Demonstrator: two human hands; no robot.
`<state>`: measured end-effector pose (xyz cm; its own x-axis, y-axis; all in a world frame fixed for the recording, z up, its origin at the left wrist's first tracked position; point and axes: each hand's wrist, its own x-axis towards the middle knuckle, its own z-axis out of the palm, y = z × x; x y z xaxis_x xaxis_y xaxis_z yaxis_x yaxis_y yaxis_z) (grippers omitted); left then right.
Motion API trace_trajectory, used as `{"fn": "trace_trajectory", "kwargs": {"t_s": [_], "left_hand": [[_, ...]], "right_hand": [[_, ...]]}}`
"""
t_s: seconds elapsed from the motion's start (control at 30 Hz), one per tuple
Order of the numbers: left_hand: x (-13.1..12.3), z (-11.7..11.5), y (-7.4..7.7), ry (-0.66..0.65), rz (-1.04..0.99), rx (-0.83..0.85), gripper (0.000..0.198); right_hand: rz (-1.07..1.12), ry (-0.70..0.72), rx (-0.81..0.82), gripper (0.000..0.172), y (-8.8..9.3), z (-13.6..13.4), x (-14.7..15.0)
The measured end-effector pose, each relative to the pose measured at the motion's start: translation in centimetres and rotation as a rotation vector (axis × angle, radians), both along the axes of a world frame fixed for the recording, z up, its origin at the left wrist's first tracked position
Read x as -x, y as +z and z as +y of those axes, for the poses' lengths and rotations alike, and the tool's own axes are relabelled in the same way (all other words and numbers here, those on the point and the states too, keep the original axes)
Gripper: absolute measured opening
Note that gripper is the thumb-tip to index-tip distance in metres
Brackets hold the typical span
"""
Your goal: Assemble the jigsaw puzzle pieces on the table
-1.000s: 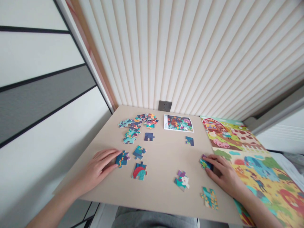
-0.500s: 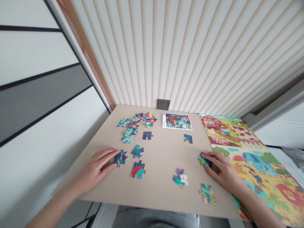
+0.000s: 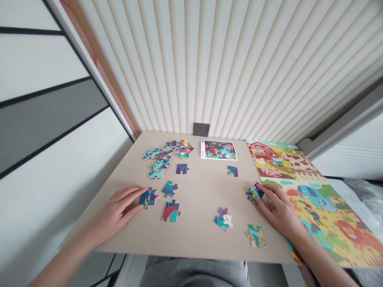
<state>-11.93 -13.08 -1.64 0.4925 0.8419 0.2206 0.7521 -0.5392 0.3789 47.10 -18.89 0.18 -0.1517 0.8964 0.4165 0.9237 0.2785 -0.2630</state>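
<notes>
At the left of the table (image 3: 197,243), my left hand (image 3: 121,211) grips the edge of a dark blue puzzle piece (image 3: 149,198) with orange marks between thumb and fingers. My right hand (image 3: 277,207) pinches another dark blue and green puzzle piece (image 3: 254,193) at the right side. Beside the left hand lie a blue piece (image 3: 170,189) and a red and teal piece (image 3: 171,211). Nearer the right hand are a piece with a white animal (image 3: 224,219) and a teal piece with orange dots (image 3: 256,236). Two dark blue corner-like pieces, one left (image 3: 182,169) and one right (image 3: 232,171), lie farther back.
A heap of overlapping puzzle pieces (image 3: 161,161) lies at the back left. The picture card (image 3: 219,150) lies near the wall socket (image 3: 201,129). Two finished-looking illustrated boards, a farm one (image 3: 287,161) and an animal one (image 3: 332,215), cover the right side. A ribbed wall stands behind.
My right hand has turned the piece it pinches slightly. My left hand stays on its piece. The whole view has shifted a little.
</notes>
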Motion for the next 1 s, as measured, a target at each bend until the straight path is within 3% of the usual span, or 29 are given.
{"fn": "trace_trajectory", "kwargs": {"t_s": [0.17, 0.5, 1.0], "left_hand": [[0.2, 0.0, -0.2, -0.001, -0.004, -0.013, 0.051], [-0.3, 0.0, 0.2, 0.008, 0.01, -0.044, 0.05], [-1.1, -0.3, 1.2, 0.014, -0.036, -0.02, 0.045]], "right_hand": [[0.04, -0.124, -0.09, 0.047, 0.6, 0.1, 0.3], [-0.148, 0.049, 0.203, 0.053, 1.8, -0.1, -0.5], [-0.264, 0.11, 0.186, 0.054, 1.2, 1.2, -1.6]]}}
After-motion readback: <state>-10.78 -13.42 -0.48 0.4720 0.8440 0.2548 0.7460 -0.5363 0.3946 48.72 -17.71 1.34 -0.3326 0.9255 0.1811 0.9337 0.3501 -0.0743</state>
